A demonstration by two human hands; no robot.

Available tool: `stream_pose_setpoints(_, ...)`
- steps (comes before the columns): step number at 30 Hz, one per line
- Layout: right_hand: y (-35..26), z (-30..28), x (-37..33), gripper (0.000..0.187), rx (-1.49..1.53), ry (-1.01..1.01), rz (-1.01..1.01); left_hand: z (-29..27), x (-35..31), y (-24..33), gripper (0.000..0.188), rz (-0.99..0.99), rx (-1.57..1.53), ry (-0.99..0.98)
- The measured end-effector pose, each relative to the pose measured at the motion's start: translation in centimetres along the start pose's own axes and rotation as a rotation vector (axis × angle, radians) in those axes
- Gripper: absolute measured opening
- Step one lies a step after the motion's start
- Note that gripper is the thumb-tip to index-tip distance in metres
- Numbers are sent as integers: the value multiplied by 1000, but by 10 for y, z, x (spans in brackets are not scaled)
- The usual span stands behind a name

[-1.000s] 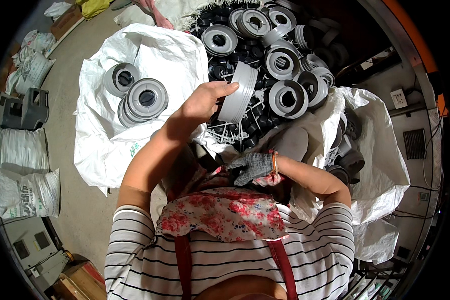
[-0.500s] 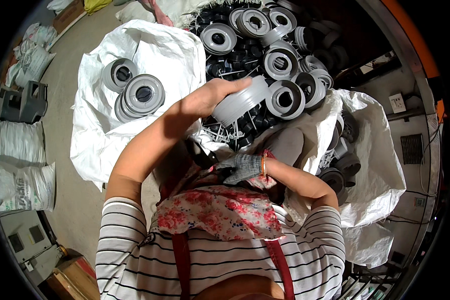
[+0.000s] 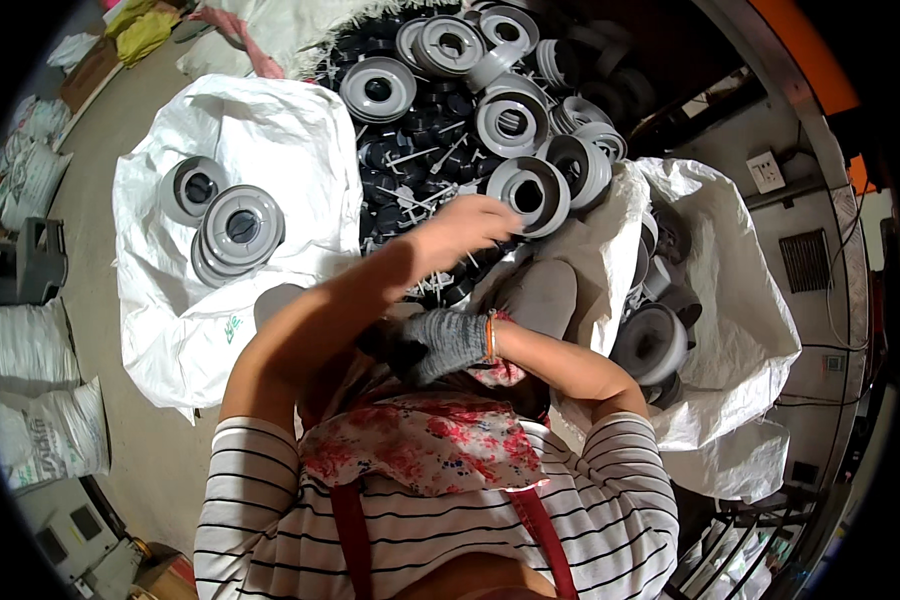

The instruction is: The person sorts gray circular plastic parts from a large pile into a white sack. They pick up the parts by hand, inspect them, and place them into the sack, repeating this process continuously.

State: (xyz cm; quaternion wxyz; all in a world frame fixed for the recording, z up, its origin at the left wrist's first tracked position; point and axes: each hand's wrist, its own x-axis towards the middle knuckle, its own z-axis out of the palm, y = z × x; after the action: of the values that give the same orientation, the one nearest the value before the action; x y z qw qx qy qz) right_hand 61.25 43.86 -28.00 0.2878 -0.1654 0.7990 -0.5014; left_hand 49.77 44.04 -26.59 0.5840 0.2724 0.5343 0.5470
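Observation:
My bare left hand [image 3: 470,228] reaches over the pile, somewhat blurred, with its fingers stretched out. Its fingertips are at the near edge of a grey ring-shaped plastic part [image 3: 530,197], and whether they touch it is unclear. Low over my lap, my right hand [image 3: 440,345] wears a grey knitted glove with dark fingers. Those fingers are curled, and anything inside them is hidden. Small black plastic pieces with thin pale sticks [image 3: 420,165] lie heaped beyond my hands, and several more grey rings [image 3: 513,122] rest on that heap.
To the left a white woven sack [image 3: 305,150] carries a few grey round parts [image 3: 240,228]. On the right an open white sack [image 3: 730,300] holds more parts, a grey ring [image 3: 650,343] on top. A dark plastic case [image 3: 25,262] stands at the far left.
The grey ring has left my left hand, which has moved toward another ring. A grey ring now tops the right sack. My gloved hand has shifted left, and the view has turned somewhat.

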Motion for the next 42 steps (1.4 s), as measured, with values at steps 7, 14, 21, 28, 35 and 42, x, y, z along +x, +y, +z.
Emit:
stream_pose_setpoints(7,-26,-13,-54,73,-174,205,-80,-34,109,-113,62,-358,-467,132)
stream_pose_setpoints(14,-30,-46,-97,79,8,315,-111,-5,202,-185,41,-459,-621,276)
stream_pose_setpoints(21,-4,-75,-103,70,-166,815,-71,-62,130,-141,35,-109,-192,260)
stream_pose_setpoints(28,45,-96,-82,79,-411,1063,212,-75,7,-59,23,337,-273,284)
stream_pose_setpoints(35,19,-86,-41,74,-390,927,265,-39,-63,-43,39,270,-309,421)
stream_pose_setpoints(42,17,-61,-6,77,-563,770,152,-60,-99,-60,38,350,-39,220)
